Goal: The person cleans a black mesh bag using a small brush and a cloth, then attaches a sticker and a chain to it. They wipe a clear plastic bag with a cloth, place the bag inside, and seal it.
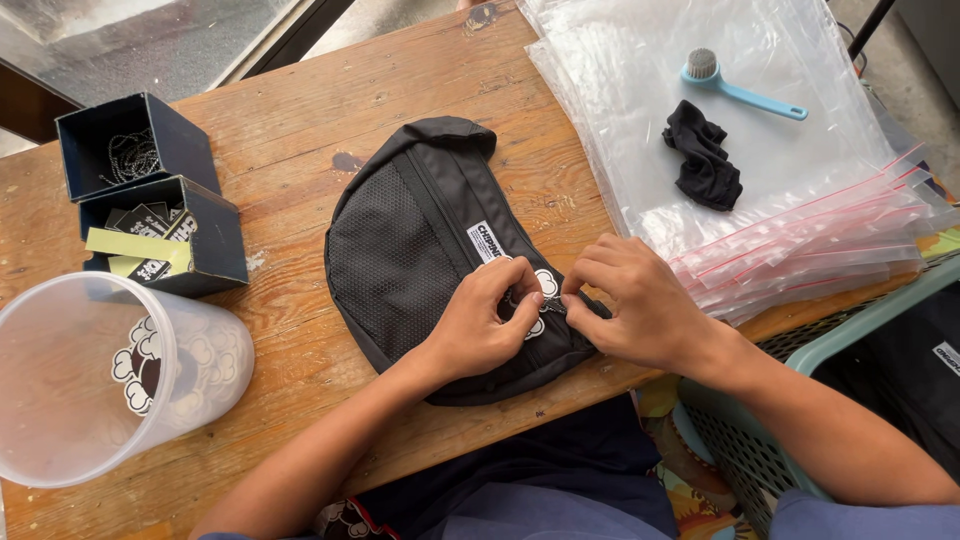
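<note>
A black bag (420, 240) lies flat near the middle of the bench (300, 120), closer to its near edge, mesh panel up. Both hands meet at the bag's right end. The left hand (480, 320) is curled, thumb and forefinger pinched on a small white-and-black charm (545, 285) by the zipper. The right hand (640, 300) is also curled tight, fingertips pressed to the same spot from the other side; what exactly it grips is hidden.

The bench is bare, worn wooden planks with dark stains and scuffs. At its left edge stand two open dark-blue boxes (150, 190), one with a chain inside, the other with cards and yellow slips. A clear plastic tub (100, 380) lies on its side at the near left corner, charms inside it. A stack of clear zip bags (780, 210) covers the right end, with a blue brush (740, 90) and a black cloth (705, 155) on top. A green basket (760, 450) sits beside the near right corner. Beyond the far edge, a grey floor and a dark frame show.
</note>
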